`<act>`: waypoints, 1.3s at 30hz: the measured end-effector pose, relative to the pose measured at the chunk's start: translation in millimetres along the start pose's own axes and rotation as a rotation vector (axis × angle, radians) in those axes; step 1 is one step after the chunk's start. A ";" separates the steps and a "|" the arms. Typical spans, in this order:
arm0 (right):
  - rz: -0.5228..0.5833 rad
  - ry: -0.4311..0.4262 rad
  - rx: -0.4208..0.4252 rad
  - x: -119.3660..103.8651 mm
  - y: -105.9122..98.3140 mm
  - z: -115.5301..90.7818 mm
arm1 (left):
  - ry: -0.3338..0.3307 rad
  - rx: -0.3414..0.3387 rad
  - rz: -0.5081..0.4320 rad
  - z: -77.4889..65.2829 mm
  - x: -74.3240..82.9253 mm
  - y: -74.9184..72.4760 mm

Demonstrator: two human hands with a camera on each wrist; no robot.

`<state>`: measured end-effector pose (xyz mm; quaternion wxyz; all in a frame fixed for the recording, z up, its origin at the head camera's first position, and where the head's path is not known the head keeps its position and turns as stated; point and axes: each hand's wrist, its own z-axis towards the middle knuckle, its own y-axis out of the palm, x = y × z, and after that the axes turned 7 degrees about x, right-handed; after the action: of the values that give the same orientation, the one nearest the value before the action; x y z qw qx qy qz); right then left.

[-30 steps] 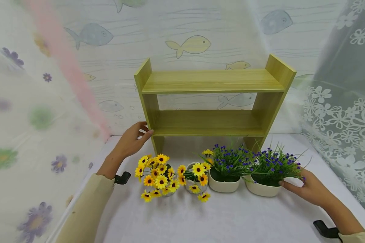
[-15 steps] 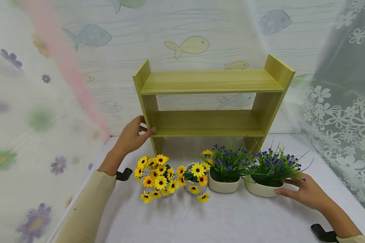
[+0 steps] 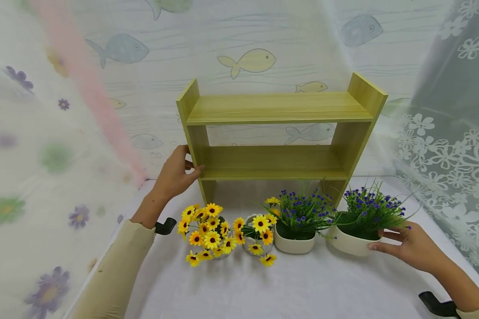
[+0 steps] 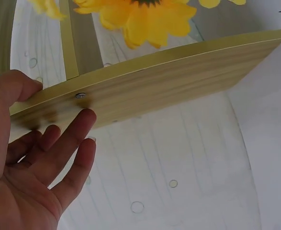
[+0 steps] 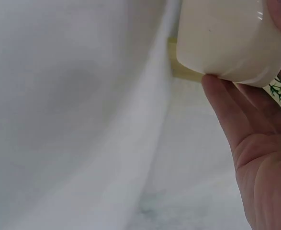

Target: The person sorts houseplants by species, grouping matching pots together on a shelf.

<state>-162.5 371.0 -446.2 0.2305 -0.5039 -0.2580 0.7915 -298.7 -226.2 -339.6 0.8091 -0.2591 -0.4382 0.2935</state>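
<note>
A two-tier wooden shelf (image 3: 279,163) stands upright at the back of the table. My left hand (image 3: 176,172) holds its left side panel, thumb at the front edge and fingers along the outer face; the left wrist view shows this panel (image 4: 154,74) close up. At the right, my right hand (image 3: 417,249) grips a cream oval pot (image 3: 353,240) of grass with small purple flowers. The pot is slightly raised and tilted. In the right wrist view the fingers reach under the pot (image 5: 226,43).
Beside the held pot stands a similar purple-flowered pot (image 3: 294,244). Farther left are two pots of yellow sunflowers, a small one (image 3: 259,235) and a fuller one (image 3: 209,235). A white cloth (image 3: 287,290) covers the table; printed curtains hang behind and at both sides.
My right hand has taken hold lower on the purple-flowered pot and shifted it slightly right, lifting and tilting it. My left hand has slid a little up the shelf's side panel.
</note>
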 end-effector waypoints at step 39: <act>-0.128 -0.193 0.071 -184.8 -91.1 159.7 | 0.069 0.042 -0.031 -1.0 9.4 13.3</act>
<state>-228.0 296.7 -205.0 0.2725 -0.3994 -0.2826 0.8285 -297.0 -210.5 -343.8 0.8335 -0.2451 -0.4077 0.2812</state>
